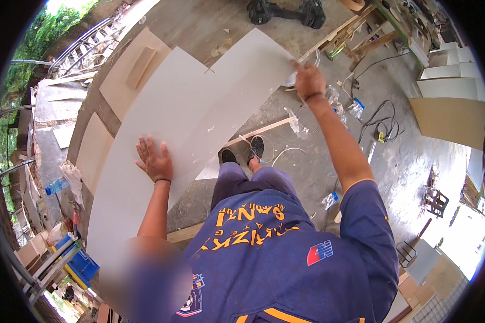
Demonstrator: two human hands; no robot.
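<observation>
A large white board (194,116) stretches diagonally before me, with a stepped notch cut into its far edge. Short dark lines cross at the notch's inner corner, and a few pale flecks lie on the surface. My left hand (155,160) rests flat on the board, fingers spread. At the board's far right edge, my right hand (310,81) has its fingers curled closed. Whatever it grips there, if anything, is hidden or too small to make out.
Light brown panels (93,148) lie left of the board, one bearing a wood block (141,67). A black case (286,13) sits at the far side. Cables (380,124), a wood strip (264,129) and plastic bags (355,107) litter the concrete floor. Cabinet-like boards (450,113) stand right.
</observation>
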